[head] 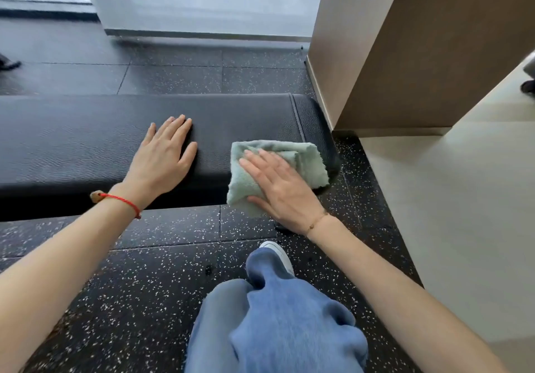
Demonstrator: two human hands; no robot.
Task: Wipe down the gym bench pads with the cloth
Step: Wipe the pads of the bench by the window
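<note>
Near the bench pad's (86, 141) right end, the right hand (285, 187) presses the cloth (301, 160) flat with straight fingers — soft, light, bunches easily; the left hand (165, 155) rests spread, bracing.

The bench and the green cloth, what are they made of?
The bench pad looks like black leather or vinyl: pebbly grain, soft sheen, a stitched seam. The cloth looks like fluffy terry or microfibre, with a fuzzy nap and frayed edges.

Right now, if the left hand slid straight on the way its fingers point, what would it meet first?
Only more bench pad. The left hand lies flat, its fingers pointing toward the pad's far edge; past that edge is speckled floor. Nothing seems to lie between.
</note>
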